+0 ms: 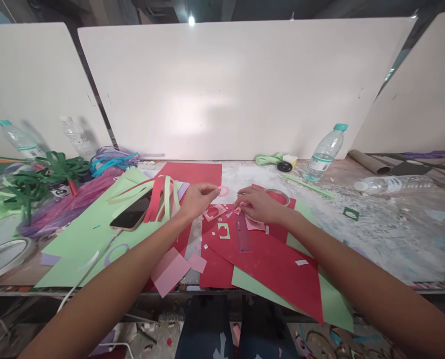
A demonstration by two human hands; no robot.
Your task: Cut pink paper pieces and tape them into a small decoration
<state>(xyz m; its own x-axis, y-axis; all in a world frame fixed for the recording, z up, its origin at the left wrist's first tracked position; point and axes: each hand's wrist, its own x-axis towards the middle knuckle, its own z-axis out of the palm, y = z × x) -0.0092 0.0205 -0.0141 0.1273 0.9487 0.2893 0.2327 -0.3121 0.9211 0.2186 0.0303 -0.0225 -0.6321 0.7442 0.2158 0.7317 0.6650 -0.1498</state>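
Between its thumb and fingertips my left hand pinches a small pink paper ring, held over the work surface. My right hand is bent over the red paper, its fingers closed around a small pink paper piece near the top of a purple ruler. A pink sheet with a cut-out hole lies between the hands, with small scraps around it. A green square with a hole rests just below. Part of a tape roll shows behind my right hand.
A phone with a cable and paper strips lie on green sheets at left. A bottle stands at back right; another lies beside a cardboard tube. Green paper tufts and a large tape roll are far left.
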